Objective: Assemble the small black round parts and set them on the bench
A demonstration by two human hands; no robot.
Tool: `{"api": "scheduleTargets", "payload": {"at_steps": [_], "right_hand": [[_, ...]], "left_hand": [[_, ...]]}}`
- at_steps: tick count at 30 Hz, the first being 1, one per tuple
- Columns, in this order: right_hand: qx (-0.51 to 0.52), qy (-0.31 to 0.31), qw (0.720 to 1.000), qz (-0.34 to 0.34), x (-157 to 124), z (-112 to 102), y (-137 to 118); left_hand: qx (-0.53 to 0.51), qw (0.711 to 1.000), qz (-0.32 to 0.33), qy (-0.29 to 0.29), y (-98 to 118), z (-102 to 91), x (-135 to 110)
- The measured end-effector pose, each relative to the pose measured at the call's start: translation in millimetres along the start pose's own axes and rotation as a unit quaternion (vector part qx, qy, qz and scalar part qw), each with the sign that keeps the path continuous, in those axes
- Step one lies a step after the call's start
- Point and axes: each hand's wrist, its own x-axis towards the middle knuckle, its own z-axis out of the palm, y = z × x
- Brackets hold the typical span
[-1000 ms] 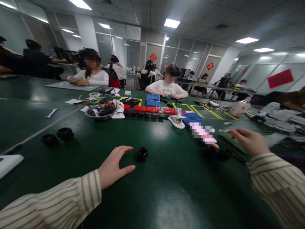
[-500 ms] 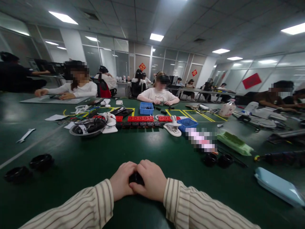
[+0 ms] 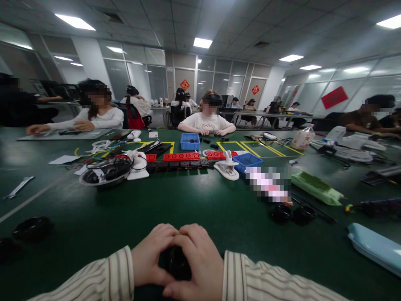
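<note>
Low in the middle of the view, my left hand [image 3: 151,256] and my right hand [image 3: 198,262] are pressed together around a small round black part [image 3: 175,262]. Fingers of both hands curl over it, so only its dark middle shows between them. Both wrists wear striped sleeves and rest near the front edge of the green table [image 3: 200,209]. Two more black round parts [image 3: 293,213] lie to the right, further back. Another black ring [image 3: 33,227] lies at the far left.
A metal bowl of cables [image 3: 105,173], red power strips [image 3: 181,157], blue bins [image 3: 190,142], a white clamp [image 3: 226,167], a green packet [image 3: 316,188], a light blue case [image 3: 374,247] and a spanner [image 3: 19,187] lie around. Other people sit across the table.
A second ago my hands were apart, the black part lying free near my left hand. Both hands closed on it and drew it nearer to me; the view tilted slightly.
</note>
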Motion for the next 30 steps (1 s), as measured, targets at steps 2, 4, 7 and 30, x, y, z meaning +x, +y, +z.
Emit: {"api": "scheduleTargets", "payload": {"at_steps": [2,4,7,30], "right_hand": [[-0.03,-0.004,0.999,0.021,-1.5,3.0,1.6],[-0.054,-0.032,0.998,0.015,-1.3,3.7,3.7],[-0.054,-0.07,0.996,-0.026,1.1,1.9,6.9],[-0.054,-0.082,0.995,-0.036,0.9,3.2,7.2]], "left_hand": [[0.015,1.0,-0.007,0.007,1.0,1.4,0.7],[0.017,1.0,-0.006,0.007,1.6,2.2,1.5],[0.016,1.0,0.004,-0.001,3.5,1.5,2.8],[-0.001,1.0,0.009,-0.005,3.0,1.0,1.7]]}}
